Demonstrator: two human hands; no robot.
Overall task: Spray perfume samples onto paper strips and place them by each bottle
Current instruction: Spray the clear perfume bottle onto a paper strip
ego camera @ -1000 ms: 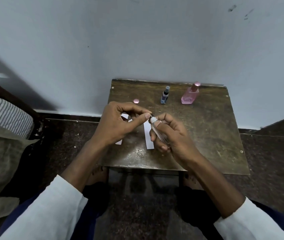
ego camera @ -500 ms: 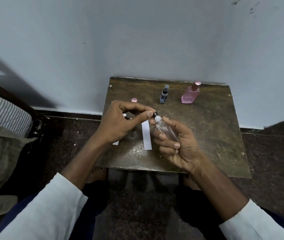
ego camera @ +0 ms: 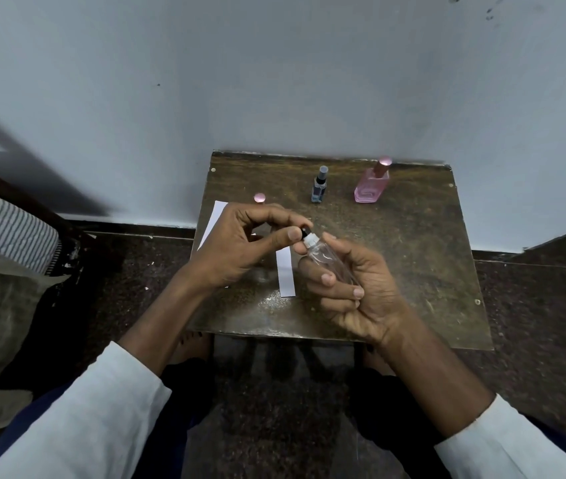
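Right hand (ego camera: 361,288) grips clear bottle (ego camera: 326,261) (tilted); left hand (ego camera: 240,247) pinches nozzle (ego camera: 305,233).

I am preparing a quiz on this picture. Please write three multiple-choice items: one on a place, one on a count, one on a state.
1. Where does the pink bottle stand?
A. at the far right of the table, near the wall
B. on the floor
C. in the left hand

2. How many bottles stand on the table, not held?
A. one
B. two
C. four

3. What holds the clear bottle?
A. nothing, it lies on the table
B. the right hand
C. both hands round its body

Answers: 1 A, it stands by the wall edge. 2 B, the pink bottle and the small dark bottle. 3 B, the right fingers curl round it, while the left hand pinches only its black top.
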